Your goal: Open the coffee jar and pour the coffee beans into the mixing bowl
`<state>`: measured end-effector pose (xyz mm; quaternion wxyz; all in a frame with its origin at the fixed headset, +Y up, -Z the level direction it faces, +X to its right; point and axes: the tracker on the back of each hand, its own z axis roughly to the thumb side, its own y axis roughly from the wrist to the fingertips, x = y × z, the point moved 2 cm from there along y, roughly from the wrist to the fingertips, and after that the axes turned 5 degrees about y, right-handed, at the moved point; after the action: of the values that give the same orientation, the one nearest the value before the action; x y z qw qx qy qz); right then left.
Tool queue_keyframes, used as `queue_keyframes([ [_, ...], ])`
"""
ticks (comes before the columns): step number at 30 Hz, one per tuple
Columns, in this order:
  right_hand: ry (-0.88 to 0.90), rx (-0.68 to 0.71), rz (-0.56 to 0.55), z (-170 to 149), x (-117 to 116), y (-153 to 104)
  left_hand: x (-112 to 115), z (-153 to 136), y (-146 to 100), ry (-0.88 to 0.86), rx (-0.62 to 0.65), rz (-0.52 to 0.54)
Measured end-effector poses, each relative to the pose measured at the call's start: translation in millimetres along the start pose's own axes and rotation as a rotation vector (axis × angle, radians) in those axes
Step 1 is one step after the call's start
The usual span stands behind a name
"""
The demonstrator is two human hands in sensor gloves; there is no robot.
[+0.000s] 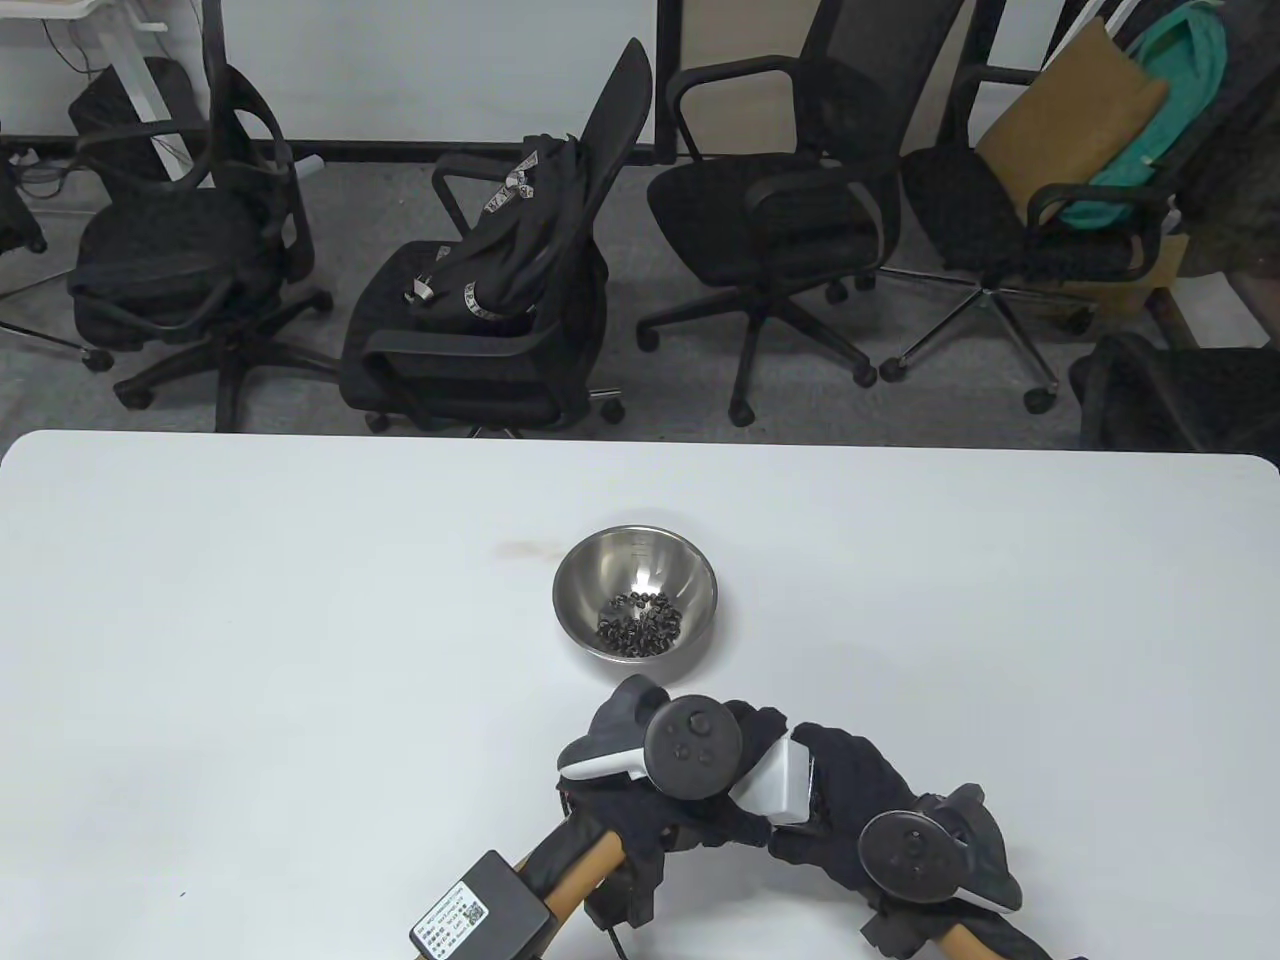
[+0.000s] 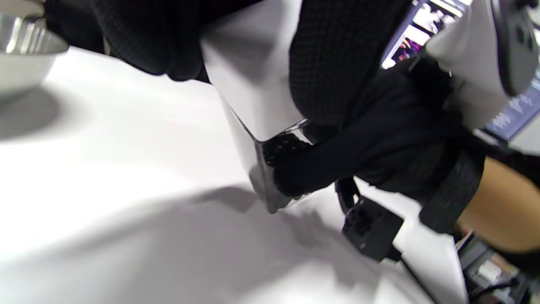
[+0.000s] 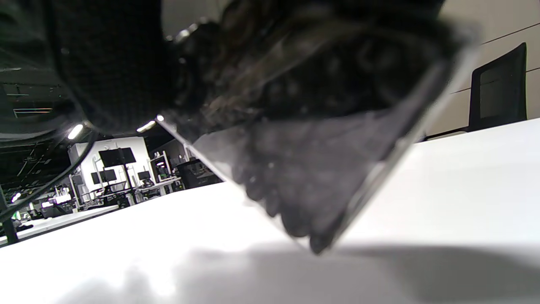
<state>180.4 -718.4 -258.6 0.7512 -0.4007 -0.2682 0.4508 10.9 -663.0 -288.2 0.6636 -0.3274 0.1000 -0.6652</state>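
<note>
A steel mixing bowl (image 1: 636,560) sits mid-table with a small heap of coffee beans (image 1: 640,628) in it. Just in front of it both hands hold a clear square coffee jar (image 3: 320,169) with a white lid (image 1: 788,782), tilted, one bottom corner low over the table. My left hand (image 1: 690,800) grips the white lid (image 2: 253,84). My right hand (image 1: 850,810) grips the clear body (image 2: 270,177), which holds dark beans. The lid sits on the jar. The gloves hide most of the jar in the table view. The bowl's rim (image 2: 21,46) shows in the left wrist view.
The white table (image 1: 250,650) stretches wide to the left and right of the bowl. A black box with a label (image 1: 478,908) hangs on my left forearm near the front edge. Office chairs (image 1: 500,290) stand beyond the far edge.
</note>
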Motion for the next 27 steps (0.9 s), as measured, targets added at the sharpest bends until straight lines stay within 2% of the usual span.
queue_keyframes([
  [3, -0.001, 0.005, 0.0, 0, 0, 0, 1, 3, -1, 0.043, 0.009, 0.008],
  [7, -0.009, -0.004, -0.019, 1, 2, -1, 2, 1, -3, -0.005, 0.004, 0.002],
  [10, -0.025, -0.009, -0.034, 1, 3, -1, 1, -6, -8, -0.134, -0.054, 0.098],
  [14, -0.068, -0.019, -0.045, 2, 3, -2, 9, -19, -12, -0.376, -0.29, 0.157],
  [16, -0.098, -0.018, -0.043, 3, 2, -2, 16, -23, -9, -0.454, -0.306, 0.097],
  [22, -0.113, -0.006, -0.035, 6, -1, -2, 26, -23, -4, -0.486, -0.308, 0.091],
  [27, -0.123, 0.012, -0.014, 6, -3, -2, 31, -22, -5, -0.478, -0.258, 0.088],
])
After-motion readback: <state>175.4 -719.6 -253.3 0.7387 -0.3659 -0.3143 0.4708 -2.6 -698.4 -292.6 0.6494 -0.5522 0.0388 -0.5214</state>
